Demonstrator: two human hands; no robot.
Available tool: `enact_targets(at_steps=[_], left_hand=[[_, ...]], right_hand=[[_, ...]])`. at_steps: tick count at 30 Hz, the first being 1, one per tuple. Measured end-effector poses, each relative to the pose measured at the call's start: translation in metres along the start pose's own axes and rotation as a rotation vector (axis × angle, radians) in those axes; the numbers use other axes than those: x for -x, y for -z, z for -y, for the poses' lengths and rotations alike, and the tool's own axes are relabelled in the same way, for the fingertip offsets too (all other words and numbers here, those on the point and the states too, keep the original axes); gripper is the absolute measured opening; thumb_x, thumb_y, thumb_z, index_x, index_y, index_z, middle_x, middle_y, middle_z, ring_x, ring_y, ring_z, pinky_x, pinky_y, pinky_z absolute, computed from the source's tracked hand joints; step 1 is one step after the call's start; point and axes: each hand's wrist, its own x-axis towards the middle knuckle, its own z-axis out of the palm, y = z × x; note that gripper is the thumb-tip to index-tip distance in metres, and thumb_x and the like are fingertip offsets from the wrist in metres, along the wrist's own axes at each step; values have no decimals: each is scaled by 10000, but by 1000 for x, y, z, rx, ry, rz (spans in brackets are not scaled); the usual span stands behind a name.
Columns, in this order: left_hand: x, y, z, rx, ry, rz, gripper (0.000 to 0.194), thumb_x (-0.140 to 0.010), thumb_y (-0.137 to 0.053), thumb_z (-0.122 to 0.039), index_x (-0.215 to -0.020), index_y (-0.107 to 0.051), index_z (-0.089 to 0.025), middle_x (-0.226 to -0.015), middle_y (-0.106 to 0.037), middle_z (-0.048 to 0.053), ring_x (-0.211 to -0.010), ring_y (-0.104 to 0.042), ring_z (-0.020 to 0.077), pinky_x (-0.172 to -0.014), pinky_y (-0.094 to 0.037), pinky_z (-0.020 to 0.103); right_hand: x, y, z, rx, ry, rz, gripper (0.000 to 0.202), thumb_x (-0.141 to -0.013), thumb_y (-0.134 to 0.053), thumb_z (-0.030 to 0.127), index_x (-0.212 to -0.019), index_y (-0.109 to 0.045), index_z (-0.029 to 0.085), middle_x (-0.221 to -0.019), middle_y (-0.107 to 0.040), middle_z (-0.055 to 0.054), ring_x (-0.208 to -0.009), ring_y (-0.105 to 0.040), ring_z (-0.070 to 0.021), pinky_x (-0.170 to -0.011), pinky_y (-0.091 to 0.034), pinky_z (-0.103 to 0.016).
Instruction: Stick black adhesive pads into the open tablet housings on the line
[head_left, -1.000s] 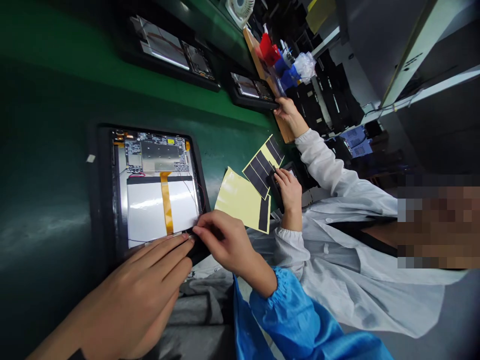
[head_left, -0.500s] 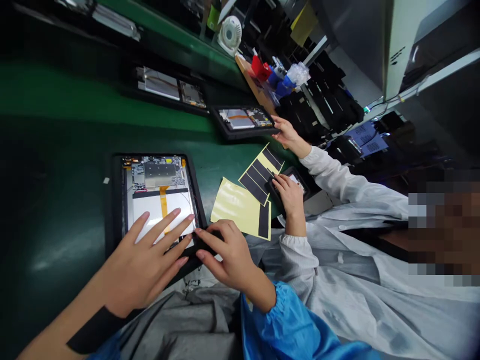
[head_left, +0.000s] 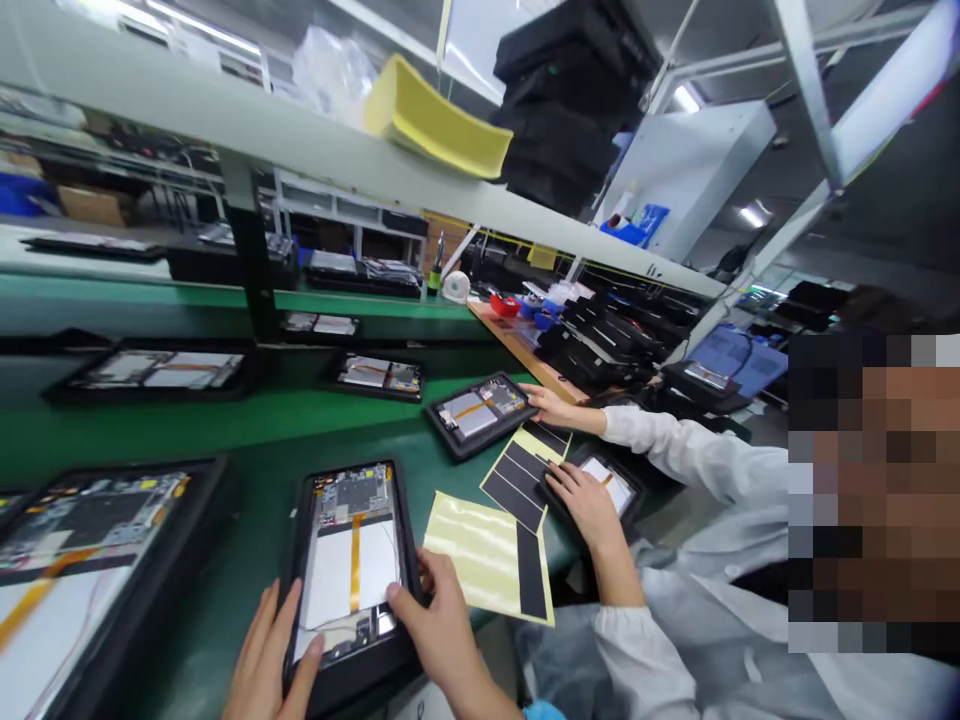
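An opened tablet [head_left: 337,570] lies in a black frame in front of me, with its circuit board, pale battery and orange ribbon cable showing. My left hand [head_left: 271,650] holds the frame's lower left side, thumb over the front edge. On the other side, my right hand [head_left: 448,625] grips the right edge, its thumb on the tablet's face and its fingers round the frame. Just right of that hand lies a pale yellow backing sheet [head_left: 472,550] with a black strip. Another sheet with black strips [head_left: 517,480] lies beyond it.
A co-worker's hand [head_left: 551,408] holds another opened tablet [head_left: 480,412]; their other hand [head_left: 589,500] rests by a further tablet [head_left: 611,485]. A large open tablet [head_left: 82,560] stands at left. More units [head_left: 169,370] line the back. A shelf beam [head_left: 300,120] crosses above.
My view has tilted upward. My left hand has gone from lying spread over the tablet to its left side, and my right hand now grips the right edge.
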Motion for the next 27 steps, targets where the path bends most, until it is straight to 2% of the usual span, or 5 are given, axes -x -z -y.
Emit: enact_targets(at_steps=[5, 10, 15, 21, 27], left_hand=[[-46, 5, -39, 482, 412, -222, 695, -1043, -518, -404, -1674, -233, -340, -1675, -409, 110, -1525, -416, 365, -1232, -383, 581], [-131, 40, -59, 892, 447, -318, 857, -905, -695, -501, -1633, -298, -285, -1588, -524, 138, -1483, -491, 343, -1250, -400, 519], [-149, 45, -36, 760, 464, -273, 702, -942, -610, -472, -1574, -371, -284, -1548, -548, 143, -1362, -604, 343, -1153, -506, 546], [-125, 54, -3, 356, 369, -128, 512, -864, -611, -514, -1284, -618, -222, -1425, -609, 167, -1466, -430, 441, -1261, -262, 679], [-156, 67, -32, 155, 113, 222, 316, -964, -464, -348, -1086, -696, -172, -1287, -659, 180, -1302, -549, 364, -1178, -401, 571]], right_hand=[[-28, -8, 35, -441, -174, 25, 458, -596, -834, 229, -1020, -663, 240, -916, -666, 5, -734, -675, -192, -681, -566, -296], [-70, -19, 71, -557, -221, 96, 698, -615, -799, 294, -1259, -535, 244, -943, -753, -22, -863, -745, -243, -762, -587, -324], [-83, -31, 73, -578, -161, 149, 762, -627, -812, 341, -1302, -465, 268, -1045, -775, -41, -947, -765, -255, -867, -604, -369], [-65, -47, 44, -437, -169, 271, 732, -612, -829, 372, -1251, -490, 262, -1031, -751, -64, -967, -757, -305, -928, -605, -496], [-51, -30, 71, -117, 153, 215, 447, -820, -786, 280, -1250, -674, 244, -1529, -509, -125, -1498, -394, -317, -1282, -272, -527]])
